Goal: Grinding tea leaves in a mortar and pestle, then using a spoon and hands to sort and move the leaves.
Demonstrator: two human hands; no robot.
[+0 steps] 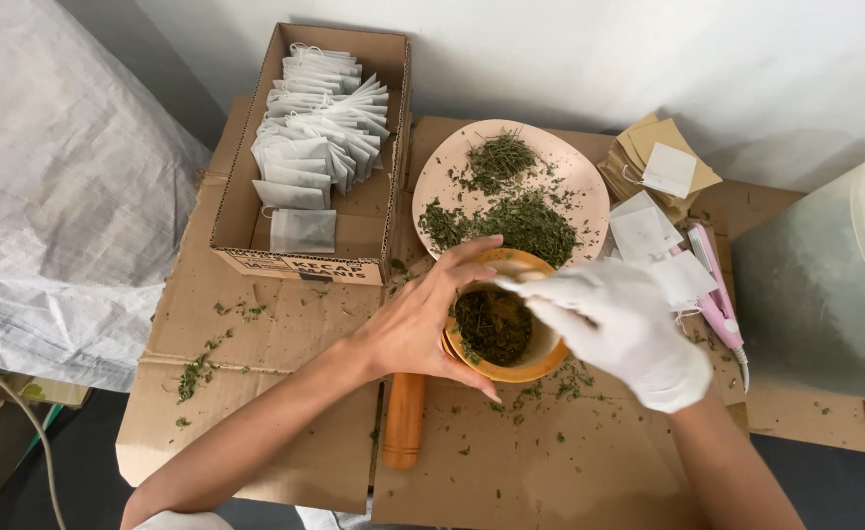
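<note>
A small round ochre bowl (511,344), holding dark green crumbled dried leaves (492,326), sits near the middle of a work surface of flattened brown cardboard sheets (285,324), just below a pale pink round plate (589,186) that carries more of the same dried herb. The bare left hand (422,319) wraps the bowl's left side, fingers curled around its rim and wall. The right hand (624,329), in a white glove, hovers over the bowl's right rim; its fingertips are pinched close together and blurred, and whether they hold anything cannot be told. A wooden cylindrical handle (404,420) lies on the cardboard just below the bowl. To the upper left stands an open brown cardboard box (364,221) filled with rows of white paper sachets (316,128). Right of the plate lie a stack of tan paper envelopes (682,137), some loose white sachets (643,231) and a pink handheld tool (715,294). Green flakes are scattered over the cardboard. A white woven sack (59,196) fills the left side, a translucent plastic tub (835,285) stands at the right, and a plain white wall (599,49) runs behind.
</note>
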